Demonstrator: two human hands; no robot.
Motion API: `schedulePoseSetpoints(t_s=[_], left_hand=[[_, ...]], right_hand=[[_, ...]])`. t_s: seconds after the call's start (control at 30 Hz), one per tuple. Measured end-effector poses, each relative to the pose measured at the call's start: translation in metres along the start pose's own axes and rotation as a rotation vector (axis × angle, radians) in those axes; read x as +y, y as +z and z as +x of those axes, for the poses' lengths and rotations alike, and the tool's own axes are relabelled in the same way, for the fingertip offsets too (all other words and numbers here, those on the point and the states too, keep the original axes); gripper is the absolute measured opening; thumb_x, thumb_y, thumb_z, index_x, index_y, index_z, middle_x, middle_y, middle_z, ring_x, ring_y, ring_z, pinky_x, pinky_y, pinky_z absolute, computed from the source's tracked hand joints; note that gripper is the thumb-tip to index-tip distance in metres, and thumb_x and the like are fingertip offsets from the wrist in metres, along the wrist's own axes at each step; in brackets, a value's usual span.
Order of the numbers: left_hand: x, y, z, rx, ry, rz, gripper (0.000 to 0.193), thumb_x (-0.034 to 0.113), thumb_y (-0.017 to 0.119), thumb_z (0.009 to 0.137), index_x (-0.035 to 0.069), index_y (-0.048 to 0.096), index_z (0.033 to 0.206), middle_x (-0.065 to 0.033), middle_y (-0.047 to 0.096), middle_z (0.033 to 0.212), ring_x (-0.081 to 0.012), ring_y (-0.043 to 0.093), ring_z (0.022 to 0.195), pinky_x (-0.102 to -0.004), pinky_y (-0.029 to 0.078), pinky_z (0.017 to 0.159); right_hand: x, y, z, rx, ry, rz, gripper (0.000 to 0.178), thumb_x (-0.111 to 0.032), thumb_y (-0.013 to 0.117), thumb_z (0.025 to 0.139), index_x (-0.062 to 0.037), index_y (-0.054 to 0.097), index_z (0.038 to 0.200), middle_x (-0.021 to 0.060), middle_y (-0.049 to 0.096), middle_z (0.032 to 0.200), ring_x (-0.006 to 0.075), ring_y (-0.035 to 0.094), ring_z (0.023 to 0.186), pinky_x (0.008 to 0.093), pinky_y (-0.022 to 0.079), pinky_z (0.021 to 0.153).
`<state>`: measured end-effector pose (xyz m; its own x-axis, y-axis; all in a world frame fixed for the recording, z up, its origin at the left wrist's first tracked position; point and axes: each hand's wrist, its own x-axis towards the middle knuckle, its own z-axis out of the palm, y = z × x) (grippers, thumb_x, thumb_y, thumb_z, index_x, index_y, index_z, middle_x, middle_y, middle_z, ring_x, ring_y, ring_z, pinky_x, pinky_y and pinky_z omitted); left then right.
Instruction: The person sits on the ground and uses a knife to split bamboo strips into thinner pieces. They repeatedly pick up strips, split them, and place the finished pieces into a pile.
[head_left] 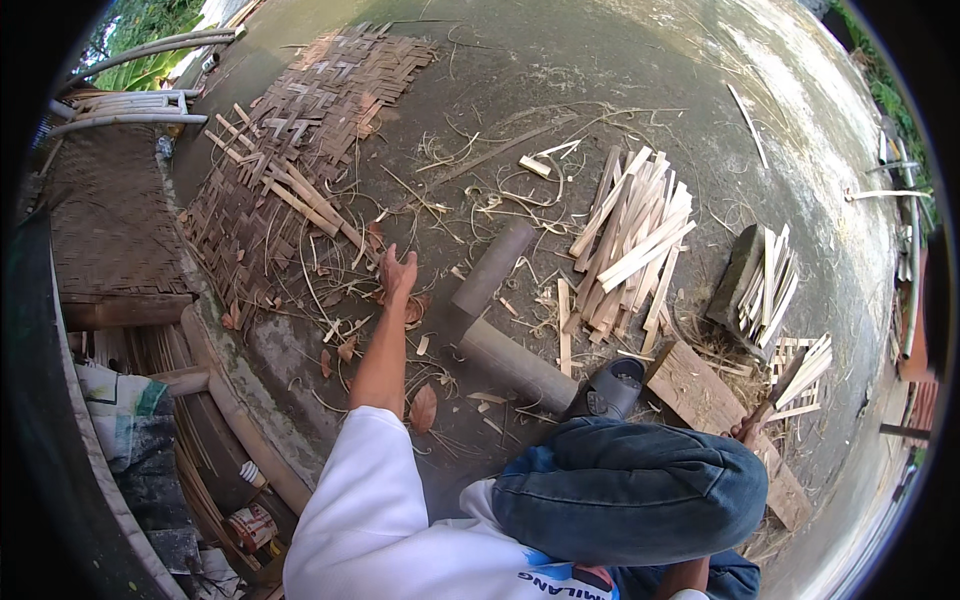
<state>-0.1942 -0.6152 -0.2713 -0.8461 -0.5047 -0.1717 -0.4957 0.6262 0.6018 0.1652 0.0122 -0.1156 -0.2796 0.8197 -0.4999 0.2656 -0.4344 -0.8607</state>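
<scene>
My left hand [398, 274] reaches forward with its fingers apart, holding nothing that I can see. Just beyond it lie several long split bamboo pieces [300, 200], resting partly on a worn woven bamboo mat [335, 85]. At the right, beyond my bent knee, my right hand [745, 432] is closed around a narrow brown blade-like tool [772, 398], its exact kind unclear. Pale thin strips [808, 368] fan out right beside that tool. A thick wooden board [705, 385] slants next to my right hand, its lower part behind my knee.
A large heap of pale bamboo strips [640, 235] lies ahead to the right. More strips [770, 275] rest on a dark block [735, 290]. Two brown cylinders [495, 268] [515, 365] lie between my hands, near my sandal [610, 388]. Curly shavings and dry leaves [423, 408] litter the ground.
</scene>
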Motion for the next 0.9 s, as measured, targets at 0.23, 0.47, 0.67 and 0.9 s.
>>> schedulePoseSetpoints(t_s=[0.23,0.47,0.67,0.9], left_hand=[[0.003,-0.011,0.034,-0.084,-0.185,0.120,0.063,0.038,0.060,0.094,0.007,0.045,0.146,-0.0184,0.042,0.152,-0.0374,0.040,0.140,-0.0482,0.037,0.112],[-0.023,-0.017,0.011,0.055,0.024,0.076,0.061,0.040,0.059,0.094,0.005,0.048,0.143,-0.0198,0.046,0.147,-0.0369,0.046,0.135,-0.0485,0.040,0.108],[-0.046,-0.043,-0.106,0.132,0.152,-0.282,0.035,0.029,0.058,0.098,-0.002,0.068,0.111,-0.0131,0.071,0.091,-0.0225,0.067,0.083,-0.0341,0.051,0.076],[-0.089,-0.082,-0.251,-0.074,-0.061,-0.239,0.033,0.029,0.057,0.100,-0.001,0.067,0.092,-0.0079,0.062,0.066,-0.0166,0.057,0.061,-0.0332,0.045,0.060]], right_hand=[[0.000,-0.060,-0.017,0.131,-0.002,-0.025,0.058,-0.059,0.058,0.096,-0.0075,0.053,0.124,0.0020,0.052,0.082,0.0151,0.050,0.062,0.0331,0.048,0.058],[0.002,-0.100,-0.017,0.249,-0.019,0.007,0.058,-0.058,0.058,0.096,-0.0070,0.054,0.122,0.0028,0.052,0.082,0.0150,0.051,0.064,0.0335,0.049,0.059],[0.015,-0.086,0.026,0.348,-0.065,0.105,0.057,-0.058,0.058,0.096,-0.0065,0.054,0.121,0.0035,0.053,0.083,0.0150,0.051,0.065,0.0338,0.049,0.060],[0.097,-0.012,0.093,0.537,-0.079,-0.247,0.057,-0.051,0.053,0.098,0.0035,0.054,0.116,0.0196,0.062,0.095,0.0330,0.062,0.084,0.0447,0.052,0.075]])
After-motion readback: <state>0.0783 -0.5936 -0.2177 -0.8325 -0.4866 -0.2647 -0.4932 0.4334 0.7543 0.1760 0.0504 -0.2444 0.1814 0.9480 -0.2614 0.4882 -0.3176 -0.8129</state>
